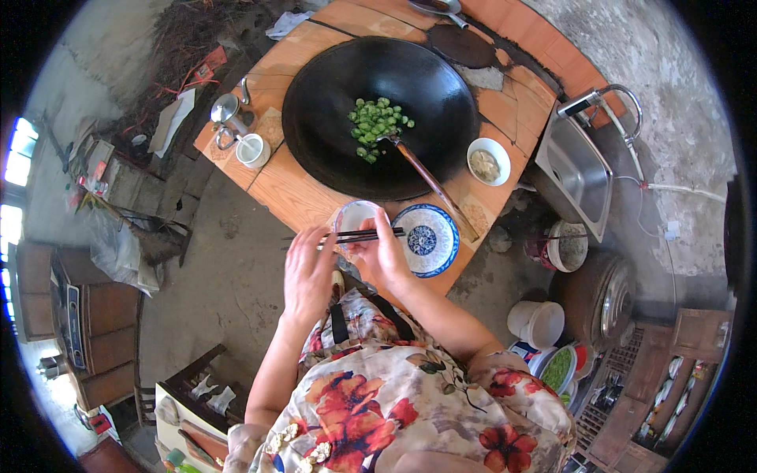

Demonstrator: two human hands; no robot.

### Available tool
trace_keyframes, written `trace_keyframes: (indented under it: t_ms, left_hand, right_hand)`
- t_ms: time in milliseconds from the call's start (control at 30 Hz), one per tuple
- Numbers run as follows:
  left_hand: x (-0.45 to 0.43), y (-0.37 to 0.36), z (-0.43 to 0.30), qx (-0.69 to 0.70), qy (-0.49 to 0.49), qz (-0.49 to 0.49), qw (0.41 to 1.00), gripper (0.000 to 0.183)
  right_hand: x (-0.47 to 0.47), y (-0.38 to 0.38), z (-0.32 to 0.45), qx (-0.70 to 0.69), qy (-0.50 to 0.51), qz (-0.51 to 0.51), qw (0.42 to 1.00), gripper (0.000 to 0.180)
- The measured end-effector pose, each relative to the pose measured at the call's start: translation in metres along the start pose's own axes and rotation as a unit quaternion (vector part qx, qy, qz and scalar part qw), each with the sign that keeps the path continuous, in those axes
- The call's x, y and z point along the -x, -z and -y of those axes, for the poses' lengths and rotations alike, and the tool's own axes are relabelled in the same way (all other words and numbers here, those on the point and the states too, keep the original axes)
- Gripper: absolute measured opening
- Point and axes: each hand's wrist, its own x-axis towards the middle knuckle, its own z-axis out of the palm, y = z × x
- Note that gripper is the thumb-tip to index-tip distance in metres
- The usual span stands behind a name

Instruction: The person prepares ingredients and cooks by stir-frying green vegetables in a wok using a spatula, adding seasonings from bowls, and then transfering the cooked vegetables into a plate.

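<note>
My left hand (309,273) has its fingertips over the left part of a pair of dark chopsticks (361,236); whether it grips them is unclear. The chopsticks lie across my right hand (384,251), between thumb and fingers. Just beyond both hands is a white bowl (355,214), partly hidden by them. A blue-and-white patterned plate (424,240) lies right of my right hand. Farther off, a large black wok (331,77) holds sliced green vegetables (375,123) and the head of a wooden-handled spatula (434,183), whose handle reaches over the rim towards the plate.
Around the wok, the tiled stove top (278,195) bears a white bowl with pale contents (488,161), a white cup (253,150) and a metal pot (225,109). A steel sink (576,159) stands at right, above buckets (535,324). A cabinet (109,319) is at far left.
</note>
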Motion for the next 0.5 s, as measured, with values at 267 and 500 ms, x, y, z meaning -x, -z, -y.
trace_keyframes:
  t_ms: [267, 500]
  left_hand:
    - [-0.024, -0.023, 0.049, 0.038, 0.023, 0.062, 0.997, 0.046]
    - [-0.009, -0.075, 0.179, -0.025, 0.299, -0.042, 0.953, 0.024]
  right_hand:
    - [-0.003, -0.032, 0.037, 0.216, 0.064, 0.027, 0.974, 0.034]
    - [0.012, 0.044, 0.173, 0.919, 0.232, 0.072, 0.311, 0.041]
